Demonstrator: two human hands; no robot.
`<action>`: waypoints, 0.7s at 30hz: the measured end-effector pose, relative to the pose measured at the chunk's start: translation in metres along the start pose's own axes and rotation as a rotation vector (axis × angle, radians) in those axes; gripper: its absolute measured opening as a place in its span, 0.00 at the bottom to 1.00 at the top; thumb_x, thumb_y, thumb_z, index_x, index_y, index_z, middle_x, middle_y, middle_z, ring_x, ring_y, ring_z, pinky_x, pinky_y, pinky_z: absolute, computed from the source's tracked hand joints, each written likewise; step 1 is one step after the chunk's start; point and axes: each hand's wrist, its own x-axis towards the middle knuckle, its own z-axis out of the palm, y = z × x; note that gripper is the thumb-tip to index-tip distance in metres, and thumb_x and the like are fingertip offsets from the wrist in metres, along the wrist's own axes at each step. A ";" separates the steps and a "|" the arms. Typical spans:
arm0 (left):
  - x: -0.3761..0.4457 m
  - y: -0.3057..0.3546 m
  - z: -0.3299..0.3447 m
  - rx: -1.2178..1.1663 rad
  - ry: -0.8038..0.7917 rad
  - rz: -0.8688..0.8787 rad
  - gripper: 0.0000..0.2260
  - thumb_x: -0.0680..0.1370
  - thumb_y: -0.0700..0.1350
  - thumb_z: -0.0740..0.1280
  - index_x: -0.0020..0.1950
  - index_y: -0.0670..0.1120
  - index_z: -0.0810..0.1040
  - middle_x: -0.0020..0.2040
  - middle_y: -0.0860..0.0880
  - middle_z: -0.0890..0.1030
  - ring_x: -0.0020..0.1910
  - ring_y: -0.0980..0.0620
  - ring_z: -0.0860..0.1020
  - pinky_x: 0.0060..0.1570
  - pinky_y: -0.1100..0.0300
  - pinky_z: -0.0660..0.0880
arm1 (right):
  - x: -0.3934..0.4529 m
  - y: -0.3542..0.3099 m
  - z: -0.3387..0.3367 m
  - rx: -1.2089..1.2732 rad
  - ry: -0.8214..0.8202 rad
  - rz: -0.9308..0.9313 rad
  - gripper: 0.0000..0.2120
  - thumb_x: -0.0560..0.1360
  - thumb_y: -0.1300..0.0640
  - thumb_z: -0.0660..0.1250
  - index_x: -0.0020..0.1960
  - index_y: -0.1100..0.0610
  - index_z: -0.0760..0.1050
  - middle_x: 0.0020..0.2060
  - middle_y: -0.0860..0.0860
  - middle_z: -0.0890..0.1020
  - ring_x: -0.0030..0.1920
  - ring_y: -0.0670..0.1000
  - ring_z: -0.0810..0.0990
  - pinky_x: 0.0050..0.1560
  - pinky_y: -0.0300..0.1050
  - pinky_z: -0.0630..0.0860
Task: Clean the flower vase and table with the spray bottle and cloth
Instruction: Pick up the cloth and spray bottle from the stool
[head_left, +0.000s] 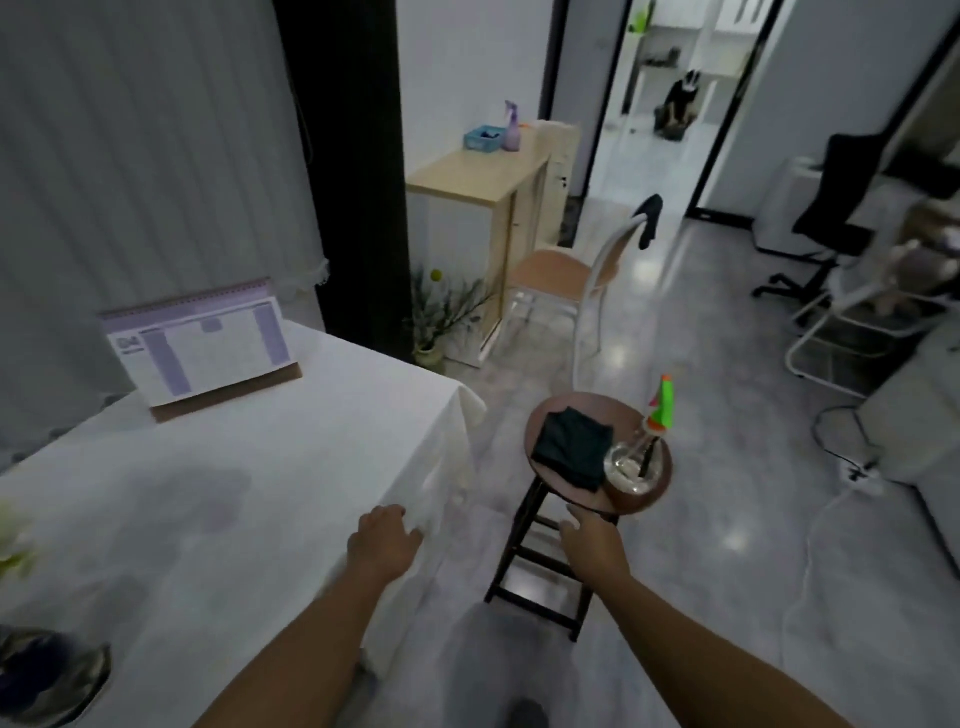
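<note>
A dark folded cloth (571, 448) lies on a round brown stool (550, 415) to the right of the table. Beside it on the stool stands a clear spray bottle (636, 457) with a green and orange head. The table (234, 467) wears a white tablecloth. Pale flowers (13, 540) show at the left edge; the vase under them is out of view. My left hand (382, 543) hovers at the table's right edge with fingers loosely curled, holding nothing. My right hand (592, 538) reaches toward the stool's near rim, fingers extended, holding nothing.
A purple desk calendar (200, 345) stands at the table's far side. A dark round object (52, 670) sits at the table's near left corner. Behind the stool are a white-framed chair (566, 275), a wooden side table (478, 176) and a potted plant (436, 317). Cables (852, 467) lie on the floor.
</note>
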 end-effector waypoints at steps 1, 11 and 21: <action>0.012 0.019 0.004 0.011 -0.011 0.033 0.26 0.79 0.58 0.61 0.73 0.46 0.66 0.71 0.44 0.70 0.69 0.44 0.67 0.65 0.50 0.69 | 0.010 0.008 -0.012 0.001 0.030 0.028 0.20 0.78 0.56 0.59 0.70 0.53 0.69 0.63 0.56 0.77 0.59 0.58 0.76 0.58 0.45 0.73; 0.117 0.189 0.048 0.011 -0.170 0.249 0.24 0.79 0.55 0.61 0.72 0.45 0.66 0.71 0.42 0.68 0.68 0.42 0.65 0.64 0.50 0.67 | 0.108 0.034 -0.092 0.190 0.310 0.084 0.30 0.72 0.50 0.70 0.71 0.48 0.64 0.57 0.52 0.80 0.54 0.54 0.79 0.55 0.52 0.78; 0.181 0.275 0.101 -0.400 -0.224 0.073 0.32 0.76 0.45 0.71 0.76 0.44 0.60 0.72 0.44 0.69 0.67 0.45 0.70 0.68 0.54 0.66 | 0.183 0.047 -0.108 0.210 0.317 -0.039 0.29 0.69 0.47 0.72 0.67 0.49 0.68 0.56 0.48 0.79 0.54 0.49 0.78 0.54 0.48 0.79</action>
